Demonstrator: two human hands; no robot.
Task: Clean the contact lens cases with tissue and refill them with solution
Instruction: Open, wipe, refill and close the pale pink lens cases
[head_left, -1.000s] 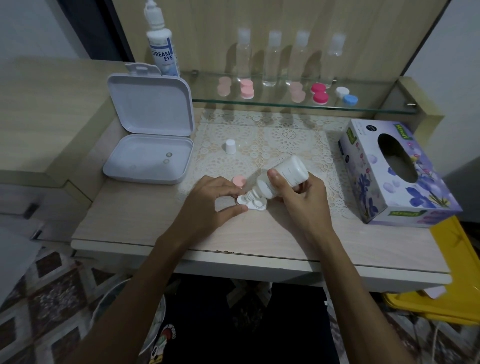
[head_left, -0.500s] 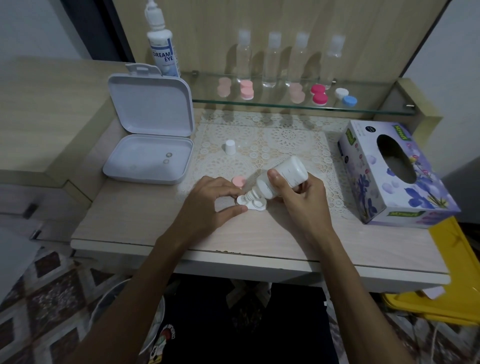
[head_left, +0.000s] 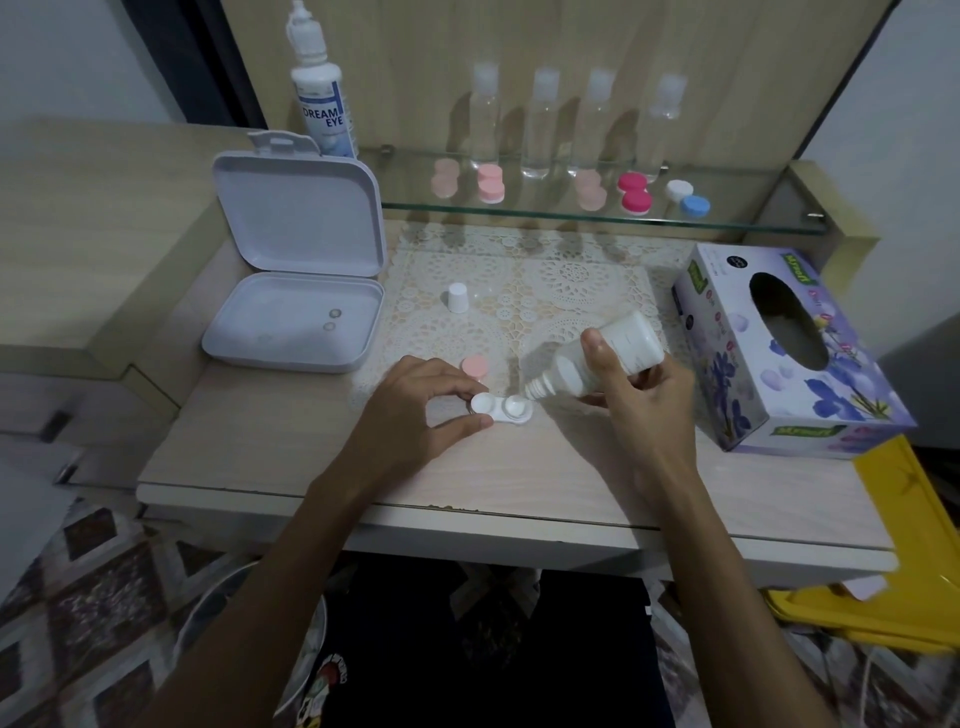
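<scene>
The white lens case (head_left: 502, 408) lies flat on the surface, pinned between the thumb and forefinger of the left hand (head_left: 415, 410), whose fingers (head_left: 457, 385) curl round its left cup. It looks like thin hard plastic, very light, so it would skate away on the smooth surface at a nudge; the sensible hold is the one in use, a light pinch on the rim of one cup or on the bridge between the two, leaving the other cup free. Open and wet, it would spill if tipped.

The right hand (head_left: 639, 410) is wrapped round the solution bottle (head_left: 597, 358), thumb across its body, with the nozzle slanting down and left, just beside the right cup. The bottle appears to be soft squeezable plastic, best held round its middle.

A pink cap (head_left: 474, 366) lies just beyond the left fingers, and a small white bottle cap (head_left: 457, 297) stands further off on the lace mat (head_left: 566, 280).

Compared with half a second earlier, the bottle has drawn back to the right, so the right cup, then hidden under the nozzle, now shows. The left hand's pinch is unchanged.
</scene>
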